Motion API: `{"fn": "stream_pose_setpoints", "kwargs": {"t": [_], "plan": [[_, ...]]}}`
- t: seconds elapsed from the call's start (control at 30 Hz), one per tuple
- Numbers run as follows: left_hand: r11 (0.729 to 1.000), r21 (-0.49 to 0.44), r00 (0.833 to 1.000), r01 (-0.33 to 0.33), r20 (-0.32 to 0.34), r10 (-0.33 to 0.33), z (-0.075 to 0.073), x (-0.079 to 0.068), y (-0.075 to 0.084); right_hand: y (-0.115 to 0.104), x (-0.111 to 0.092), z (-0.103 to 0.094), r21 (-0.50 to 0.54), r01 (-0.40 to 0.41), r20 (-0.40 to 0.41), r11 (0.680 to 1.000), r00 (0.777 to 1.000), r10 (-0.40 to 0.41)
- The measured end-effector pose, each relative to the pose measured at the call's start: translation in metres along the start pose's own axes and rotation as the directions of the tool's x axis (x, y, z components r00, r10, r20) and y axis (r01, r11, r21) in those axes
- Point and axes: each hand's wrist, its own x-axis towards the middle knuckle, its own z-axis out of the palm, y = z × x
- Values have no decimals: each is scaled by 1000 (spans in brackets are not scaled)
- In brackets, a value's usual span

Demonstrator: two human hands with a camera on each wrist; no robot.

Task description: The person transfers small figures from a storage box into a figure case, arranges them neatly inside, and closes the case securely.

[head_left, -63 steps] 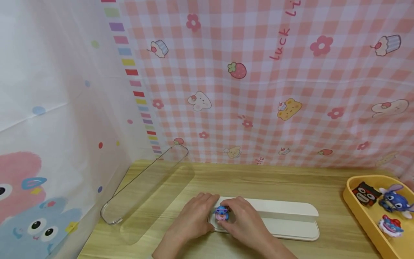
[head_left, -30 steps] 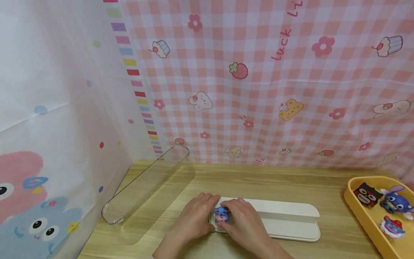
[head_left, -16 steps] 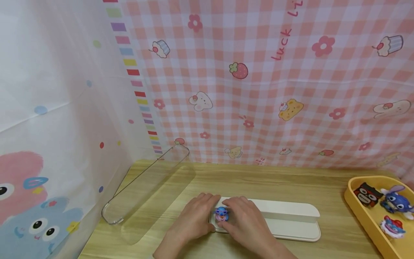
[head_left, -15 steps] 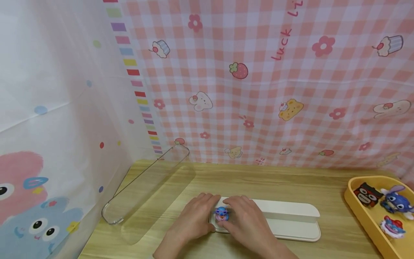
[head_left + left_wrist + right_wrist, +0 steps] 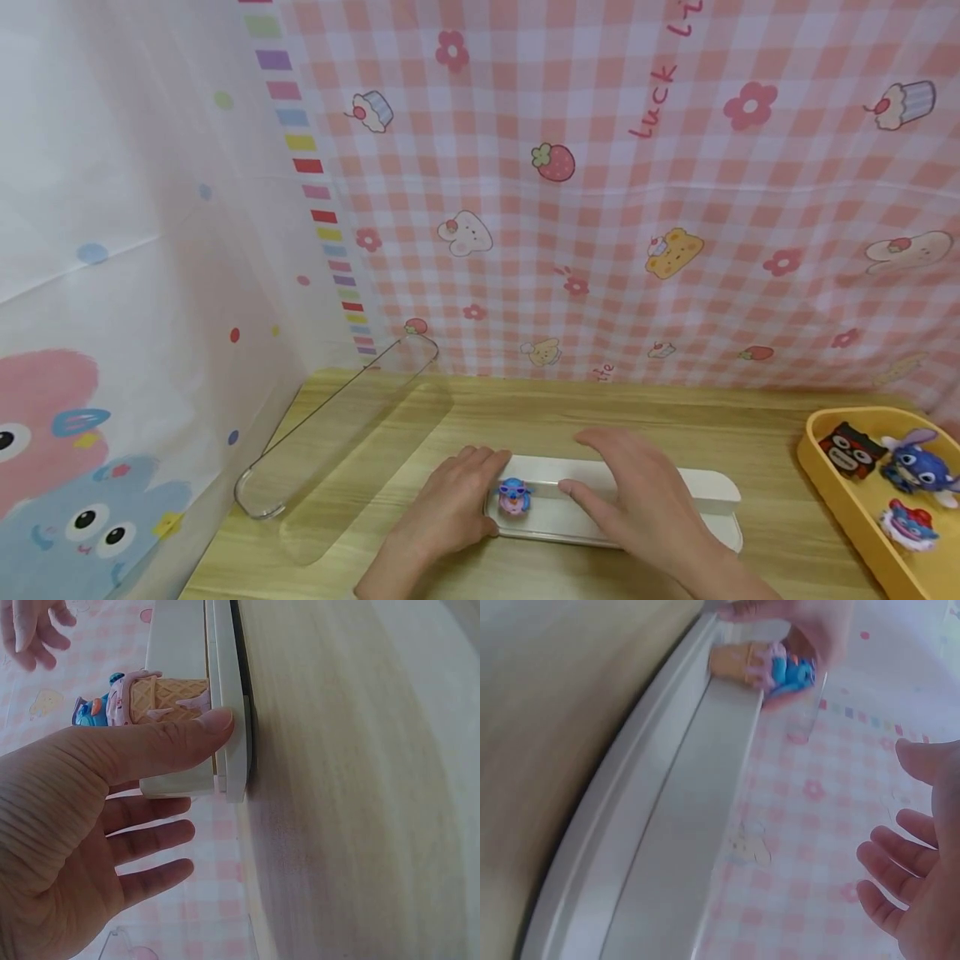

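Observation:
A small figurine (image 5: 513,497), a blue creature with purple sunglasses in a pink-iced waffle cone, stands upright on the lower step of a long white stepped display base (image 5: 678,525), at its left end. My left hand (image 5: 456,504) holds that end. In the left wrist view its thumb (image 5: 176,746) lies along the front edge beside the cone, and the other fingers reach round behind the end. My right hand (image 5: 648,504) is over the middle of the base, thumb and fingers spread apart, holding nothing. The right wrist view shows it away from the figurine (image 5: 761,666).
A clear plastic cover (image 5: 341,442) lies on the wooden table (image 5: 600,408) at the left, near the white cloth wall. At the right is a yellow tray (image 5: 817,483) with an owl figure (image 5: 851,450), a blue big-eared figurine (image 5: 917,468) and a red-and-blue one (image 5: 910,525). Checked cloth hangs behind.
My right hand has let go of the figurine and moved right along the base, its fingers spreading. The figurine stays at the left end. My left hand has kept its place.

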Motion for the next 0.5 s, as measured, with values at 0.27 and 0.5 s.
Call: {"fn": "stream_pose_setpoints", "kwargs": {"t": [0.27,0.5], "plan": [[1000,6,1000,2,7,-2,0,0,1,27,-15,-33,-74,4,-46,997,999,-8],[1000,-1,1000,16,14,-16,0,0,1,50,-28,-67,-123,-27,-14,992,1000,25]]}}
